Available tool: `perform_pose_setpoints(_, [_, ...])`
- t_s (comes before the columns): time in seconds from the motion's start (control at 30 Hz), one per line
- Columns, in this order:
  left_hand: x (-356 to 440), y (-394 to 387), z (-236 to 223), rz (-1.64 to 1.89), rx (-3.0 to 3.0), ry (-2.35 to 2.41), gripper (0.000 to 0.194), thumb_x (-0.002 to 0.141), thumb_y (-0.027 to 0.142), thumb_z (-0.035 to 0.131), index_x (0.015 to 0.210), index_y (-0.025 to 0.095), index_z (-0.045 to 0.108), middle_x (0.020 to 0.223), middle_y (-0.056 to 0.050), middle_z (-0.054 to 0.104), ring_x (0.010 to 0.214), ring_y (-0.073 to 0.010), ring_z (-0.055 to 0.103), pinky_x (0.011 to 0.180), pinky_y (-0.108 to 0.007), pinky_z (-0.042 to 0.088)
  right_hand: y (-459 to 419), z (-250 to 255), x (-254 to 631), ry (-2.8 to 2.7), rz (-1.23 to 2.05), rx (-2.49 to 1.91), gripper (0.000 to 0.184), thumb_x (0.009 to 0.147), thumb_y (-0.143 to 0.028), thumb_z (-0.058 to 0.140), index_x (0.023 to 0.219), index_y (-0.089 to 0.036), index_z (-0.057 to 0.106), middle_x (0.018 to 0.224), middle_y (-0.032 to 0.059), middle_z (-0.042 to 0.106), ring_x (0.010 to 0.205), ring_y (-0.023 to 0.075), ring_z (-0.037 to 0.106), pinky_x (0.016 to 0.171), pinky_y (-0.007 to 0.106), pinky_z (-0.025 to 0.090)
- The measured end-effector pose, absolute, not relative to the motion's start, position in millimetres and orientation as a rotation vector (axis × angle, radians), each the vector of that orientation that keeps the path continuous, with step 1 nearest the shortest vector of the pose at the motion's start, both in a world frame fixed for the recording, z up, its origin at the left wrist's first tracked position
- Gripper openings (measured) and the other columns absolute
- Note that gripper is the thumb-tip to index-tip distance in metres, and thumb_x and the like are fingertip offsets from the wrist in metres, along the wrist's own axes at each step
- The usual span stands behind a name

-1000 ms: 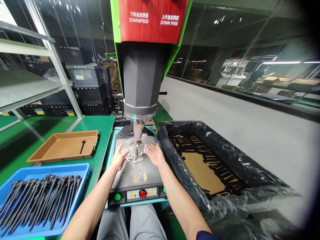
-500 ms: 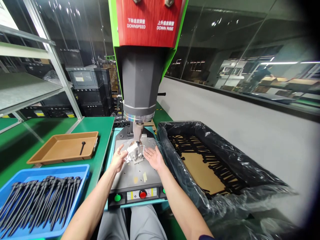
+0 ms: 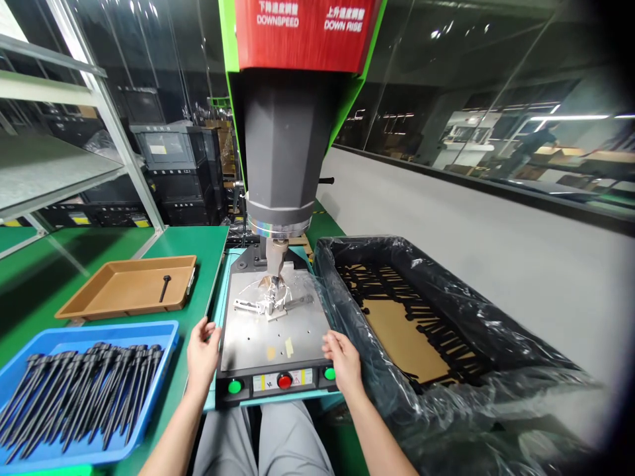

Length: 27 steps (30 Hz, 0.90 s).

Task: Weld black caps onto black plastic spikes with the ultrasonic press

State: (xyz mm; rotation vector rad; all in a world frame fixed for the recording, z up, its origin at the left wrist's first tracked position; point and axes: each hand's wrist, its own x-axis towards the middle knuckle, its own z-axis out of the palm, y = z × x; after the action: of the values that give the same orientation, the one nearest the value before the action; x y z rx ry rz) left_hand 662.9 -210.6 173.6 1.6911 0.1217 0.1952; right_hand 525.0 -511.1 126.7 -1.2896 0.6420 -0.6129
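Note:
My left hand (image 3: 203,354) hovers by the left edge of the press base, fingers loosely bent, thumb apart, holding nothing. On the other side, my right hand (image 3: 343,360) is above and beside the right green button (image 3: 330,374), its fingers slightly curled and empty. The left green button (image 3: 235,387) and a red button (image 3: 284,381) sit on the front panel. Between my hands lies a metal plate (image 3: 302,337) bearing a small fixture (image 3: 272,305). Clear plastic film (image 3: 248,291) surrounds the fixture under the metal tip (image 3: 276,258) of the press; what the film covers is unclear.
At left, a blue tray (image 3: 171,334) holds several black long-stemmed parts (image 3: 94,390). Behind it, a brown tray (image 3: 124,284) carries one black part (image 3: 165,289). A plastic-lined bin (image 3: 417,264) at right contains black parts on cardboard. The press head (image 3: 285,145) stands overhead.
Both hands have drawn back and apart from the film and fixture, down toward the front corners of the base. The view has shifted slightly.

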Motion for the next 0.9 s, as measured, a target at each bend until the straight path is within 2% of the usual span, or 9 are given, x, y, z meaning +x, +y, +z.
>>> perform_pose_setpoints(0.07, [638.8, -191.8, 151.1, 0.249, 1.860, 0.114, 0.062, 0.077, 0.044, 0.064, 0.130, 0.017, 0.050, 0.122, -0.014, 0.062, 0.113, -0.0275, 0.059, 0.102, -0.044, 0.043, -521.5, 106.5, 505.0, 0.716, -0.761, -1.667, 0.045, 0.075, -0.056, 0.067, 0.100, -0.019, 0.066, 0.102, 0.0116, 0.066, 0.090, 0.0271, 0.063, 0.076, 0.041, 0.056])
perform_pose_setpoints(0.13, [617.9, -180.2, 126.4, 0.232, 1.957, 0.076, 0.065, 0.076, 0.046, 0.063, 0.132, 0.016, 0.048, 0.130, -0.016, 0.056, 0.121, -0.0301, 0.054, 0.103, -0.045, 0.043, -528.4, 86.6, 489.9, 0.732, -0.809, -1.940, 0.050, 0.076, -0.058, 0.062, 0.108, -0.019, 0.065, 0.117, 0.0147, 0.061, 0.110, 0.0326, 0.056, 0.091, 0.048, 0.050])
perform_pose_setpoints(0.27, [598.0, -175.8, 88.0, 0.015, 2.073, -0.032, 0.075, 0.070, 0.050, 0.066, 0.133, 0.015, 0.047, 0.136, -0.017, 0.052, 0.126, -0.0339, 0.050, 0.105, -0.048, 0.041, -529.7, 55.7, 473.9, 0.717, -0.635, -2.159, 0.067, 0.080, -0.054, 0.056, 0.137, -0.019, 0.047, 0.135, 0.0154, 0.050, 0.127, 0.0338, 0.047, 0.105, 0.050, 0.039])
perform_pose_setpoints(0.4, [601.1, -175.3, 74.9, -0.048, 2.129, -0.094, 0.073, 0.070, 0.049, 0.065, 0.134, 0.019, 0.046, 0.134, -0.014, 0.053, 0.127, -0.0340, 0.049, 0.106, -0.048, 0.039, -529.4, 42.6, 466.6, 0.661, -0.527, -2.210, 0.071, 0.085, -0.048, 0.051, 0.148, -0.022, 0.031, 0.147, 0.0121, 0.040, 0.135, 0.0299, 0.040, 0.110, 0.046, 0.035])
perform_pose_setpoints(0.5, [604.3, -172.6, 72.8, -0.049, 2.160, -0.139, 0.071, 0.073, 0.050, 0.062, 0.135, 0.020, 0.045, 0.133, -0.014, 0.053, 0.125, -0.0332, 0.051, 0.104, -0.048, 0.041, -531.8, 40.3, 463.8, 0.632, -0.496, -2.230, 0.071, 0.085, -0.045, 0.049, 0.149, -0.021, 0.029, 0.150, 0.0117, 0.037, 0.138, 0.0289, 0.036, 0.111, 0.046, 0.033])
perform_pose_setpoints(0.67, [601.3, -173.4, 73.9, 0.010, 2.193, -0.172, 0.064, 0.078, 0.050, 0.058, 0.135, 0.022, 0.046, 0.134, -0.013, 0.052, 0.125, -0.0318, 0.050, 0.105, -0.047, 0.040, -532.0, 39.2, 463.7, 0.682, -0.546, -2.219, 0.071, 0.083, -0.045, 0.053, 0.147, -0.022, 0.033, 0.147, 0.0105, 0.043, 0.135, 0.0290, 0.041, 0.110, 0.046, 0.036])
perform_pose_setpoints(0.9, [598.6, -179.9, 79.7, -0.022, 2.204, -0.150, 0.073, 0.075, 0.053, 0.059, 0.137, 0.018, 0.042, 0.134, -0.015, 0.051, 0.125, -0.0334, 0.050, 0.103, -0.048, 0.042, -528.5, 44.8, 462.9, 0.672, -0.466, -2.195, 0.078, 0.084, -0.048, 0.052, 0.151, -0.020, 0.024, 0.152, 0.0114, 0.035, 0.141, 0.0267, 0.031, 0.114, 0.045, 0.028])
